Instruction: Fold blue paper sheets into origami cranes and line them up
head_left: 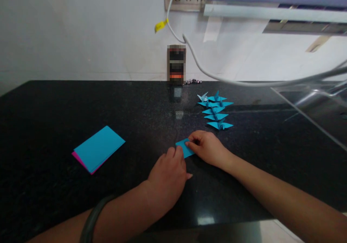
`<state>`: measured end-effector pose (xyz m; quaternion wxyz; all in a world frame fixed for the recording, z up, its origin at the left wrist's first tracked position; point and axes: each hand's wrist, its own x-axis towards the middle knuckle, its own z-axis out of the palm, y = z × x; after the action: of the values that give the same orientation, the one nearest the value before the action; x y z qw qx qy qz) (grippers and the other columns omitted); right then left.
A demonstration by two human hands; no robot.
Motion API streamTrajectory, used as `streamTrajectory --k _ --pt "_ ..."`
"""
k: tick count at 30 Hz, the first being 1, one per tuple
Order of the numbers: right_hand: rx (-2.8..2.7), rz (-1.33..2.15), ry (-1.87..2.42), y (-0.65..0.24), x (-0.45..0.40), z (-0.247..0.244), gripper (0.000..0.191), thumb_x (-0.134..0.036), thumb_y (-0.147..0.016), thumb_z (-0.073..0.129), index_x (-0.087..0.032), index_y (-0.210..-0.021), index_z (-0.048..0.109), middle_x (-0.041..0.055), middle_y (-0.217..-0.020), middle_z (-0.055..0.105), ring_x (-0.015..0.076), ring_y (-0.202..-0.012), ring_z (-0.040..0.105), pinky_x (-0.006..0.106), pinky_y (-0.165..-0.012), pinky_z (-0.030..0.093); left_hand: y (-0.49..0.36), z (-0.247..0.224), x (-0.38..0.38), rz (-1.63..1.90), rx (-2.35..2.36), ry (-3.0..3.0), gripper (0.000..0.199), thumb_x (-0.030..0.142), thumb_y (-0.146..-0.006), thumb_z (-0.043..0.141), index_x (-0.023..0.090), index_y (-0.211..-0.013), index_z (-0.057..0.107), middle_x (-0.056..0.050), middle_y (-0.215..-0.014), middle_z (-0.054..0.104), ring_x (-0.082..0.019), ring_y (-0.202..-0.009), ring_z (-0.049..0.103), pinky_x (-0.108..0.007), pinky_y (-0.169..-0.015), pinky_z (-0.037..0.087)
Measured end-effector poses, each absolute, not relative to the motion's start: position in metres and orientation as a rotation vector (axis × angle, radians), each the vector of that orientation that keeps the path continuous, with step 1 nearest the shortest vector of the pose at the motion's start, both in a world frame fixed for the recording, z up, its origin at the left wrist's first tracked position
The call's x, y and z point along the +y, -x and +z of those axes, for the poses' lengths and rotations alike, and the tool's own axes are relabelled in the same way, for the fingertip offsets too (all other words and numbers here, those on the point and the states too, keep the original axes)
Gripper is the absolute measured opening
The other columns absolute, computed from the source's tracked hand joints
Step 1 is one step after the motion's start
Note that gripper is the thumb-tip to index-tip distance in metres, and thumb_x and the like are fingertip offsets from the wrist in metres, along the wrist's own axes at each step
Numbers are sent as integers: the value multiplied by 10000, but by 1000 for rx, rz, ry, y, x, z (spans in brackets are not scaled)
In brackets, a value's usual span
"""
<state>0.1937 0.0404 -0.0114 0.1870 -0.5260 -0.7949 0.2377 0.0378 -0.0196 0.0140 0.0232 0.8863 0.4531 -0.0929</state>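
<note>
A small folded piece of blue paper (pixel 187 149) lies on the black countertop between my hands. My right hand (pixel 207 147) pinches its right side between thumb and fingers. At the paper's left edge, my left hand (pixel 170 172) rests with curled fingers; its fingertips touch the paper, and the thumb sticks out below. Behind my right hand sit several folded blue paper cranes (pixel 216 116) in a cluster, with a paler crane (pixel 202 97) at the back left. A stack of blue paper (pixel 99 147) lies at the left, a pink edge showing beneath it.
The black countertop (pixel 54 120) meets a white wall. Against the wall stands a pixelated upright object (pixel 176 64), with a dark beaded thing (pixel 193 81) beside it. A white cable (pixel 200 66) hangs from a socket and runs right. A metal-edged surface (pixel 311 102) lies far right.
</note>
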Motion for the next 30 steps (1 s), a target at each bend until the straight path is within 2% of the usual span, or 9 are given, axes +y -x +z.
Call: streamTrajectory --k 6,12,20,30 --pt "-2302 682 1208 -206 42 -12 69 -192 -790 584 -147 -773 634 42 -783 570 139 -744 545 261 -667 437 -28 6 -22 -283 1393 -2794 484 407 -869 450 61 -1192 552 -192 -1249 526 -274 -1004 518 -367 -750 481" --pt "-2309 564 1004 -212 40 -24 188 -200 -834 548 -150 -983 652 59 -810 595 142 -748 553 275 -669 464 -22 1 -20 -222 1353 -2817 516 438 -858 456 63 -1199 555 -177 -1301 508 -277 -1002 530 -375 -743 491" --pt "-2570 311 788 -218 47 -20 233 -205 -890 467 -154 -1011 660 61 -746 594 136 -682 517 261 -593 433 -19 -1 -17 -173 1280 -2840 510 420 -853 471 49 -1191 560 -203 -1276 525 -277 -988 550 -369 -713 497" --pt "-2708 238 578 -222 55 -14 234 -198 -898 449 -140 -996 654 45 -721 572 132 -654 473 273 -596 387 -16 -1 -16 -108 1242 -2871 493 409 -844 489 52 -1173 577 -198 -1264 538 -278 -970 555 -377 -713 489"
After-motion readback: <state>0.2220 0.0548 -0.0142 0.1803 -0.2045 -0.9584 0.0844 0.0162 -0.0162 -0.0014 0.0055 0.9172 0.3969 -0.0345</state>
